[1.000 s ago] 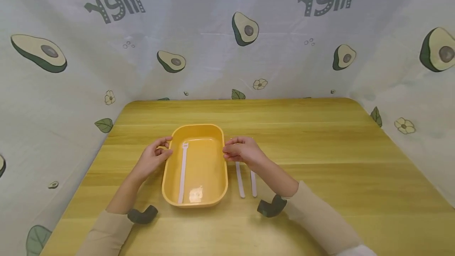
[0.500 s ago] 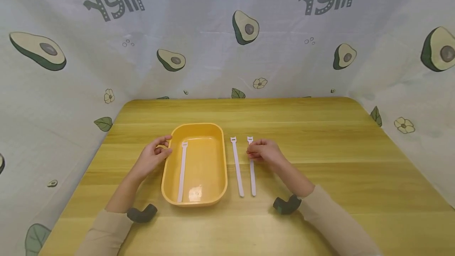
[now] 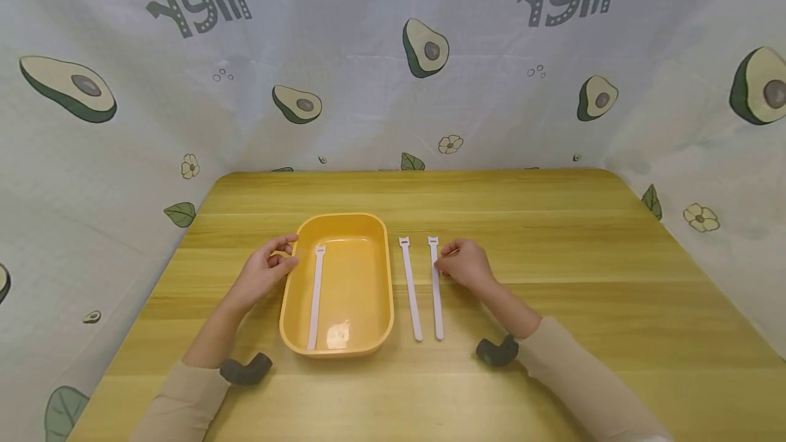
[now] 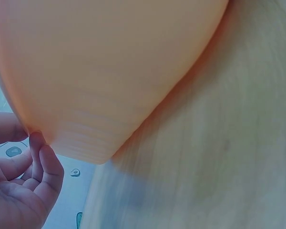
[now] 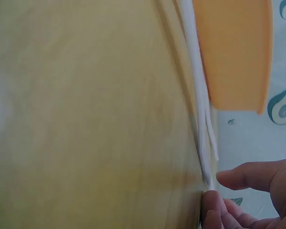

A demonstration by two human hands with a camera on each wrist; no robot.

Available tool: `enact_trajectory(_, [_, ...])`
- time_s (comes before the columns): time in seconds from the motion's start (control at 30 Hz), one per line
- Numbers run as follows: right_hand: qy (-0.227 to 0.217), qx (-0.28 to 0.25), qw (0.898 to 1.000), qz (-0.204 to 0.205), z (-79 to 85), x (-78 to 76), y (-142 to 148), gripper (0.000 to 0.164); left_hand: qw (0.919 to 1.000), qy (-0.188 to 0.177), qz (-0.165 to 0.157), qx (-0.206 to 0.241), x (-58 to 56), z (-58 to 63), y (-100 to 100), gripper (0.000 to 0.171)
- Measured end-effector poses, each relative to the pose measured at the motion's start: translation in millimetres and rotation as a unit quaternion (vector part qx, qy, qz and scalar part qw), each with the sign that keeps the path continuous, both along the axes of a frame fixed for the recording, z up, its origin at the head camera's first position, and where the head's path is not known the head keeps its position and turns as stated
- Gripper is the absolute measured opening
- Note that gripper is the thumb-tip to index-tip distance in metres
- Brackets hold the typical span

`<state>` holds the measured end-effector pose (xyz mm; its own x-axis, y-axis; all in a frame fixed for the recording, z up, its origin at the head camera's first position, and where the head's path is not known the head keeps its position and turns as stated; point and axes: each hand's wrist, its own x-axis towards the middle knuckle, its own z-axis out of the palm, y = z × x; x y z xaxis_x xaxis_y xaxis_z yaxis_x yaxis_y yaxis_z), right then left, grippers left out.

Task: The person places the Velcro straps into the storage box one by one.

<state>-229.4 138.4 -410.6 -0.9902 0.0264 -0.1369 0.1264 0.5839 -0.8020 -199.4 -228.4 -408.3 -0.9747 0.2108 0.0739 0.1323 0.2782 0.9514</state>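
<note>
A yellow tray [image 3: 353, 292] stands on the table, with one white hook-and-loop cable tie [image 3: 316, 299] lying lengthwise inside it. My left hand [image 3: 260, 271] holds the tray's left rim, thumb and fingertips at the edge; the left wrist view shows bent fingers against the tray's outer wall [image 4: 109, 71]. To the right of the tray lie two more white cable ties, a nearer one [image 3: 411, 295] and a farther one [image 3: 437, 299], roughly parallel, slotted heads away from me. My right hand [image 3: 468, 263] has its fingertips at the farther tie's right edge; thumb [image 5: 243, 175] and fingers stand apart.
The wood-patterned table [image 3: 552, 237] extends to the right and behind the tray. A white cloth [image 3: 368, 128] printed with avocados hangs behind and at both sides. A dark curved piece sits at each wrist, left [image 3: 245, 369] and right [image 3: 497, 350].
My right hand has moved right from the tray's right rim to the farther cable tie, then slightly off to its right side. My left hand and the tray have stayed in place.
</note>
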Motion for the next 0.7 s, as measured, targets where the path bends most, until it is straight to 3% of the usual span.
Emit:
enact_trajectory(0.27, [0.024, 0.1, 0.995, 0.011, 0.6, 2.3, -6.6, 0.029, 1.0, -0.002, 0.002, -0.001, 0.2, -0.1, 0.4, 0.045])
enact_trajectory(0.7, [0.008, 0.082, 0.997, -0.002, -0.7, 3.1, -9.7, 0.025, 1.0, 0.004, 0.001, -0.002, 0.3, -0.7, 0.0, 0.044])
